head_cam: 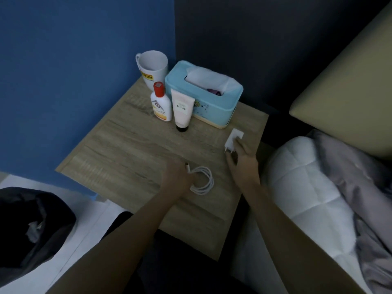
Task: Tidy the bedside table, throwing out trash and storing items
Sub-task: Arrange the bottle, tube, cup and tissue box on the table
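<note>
Nearest, the left hand point(176, 177) is curling its fingers round one side of the coiled cable point(203, 179), which is lying near the front of the bedside table point(127, 149). Just beyond, the right hand point(241, 160) is pinching the charger plug point(233, 140) at the table's right edge. I'm judging that gathering every loop before lifting is wise, steering clear of the lotion bottle point(161, 105) and tissue box point(212, 102) behind.

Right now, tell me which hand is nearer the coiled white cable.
Left. The left hand holds the cable; the right hand is off to its right, gripping the charger.
</note>
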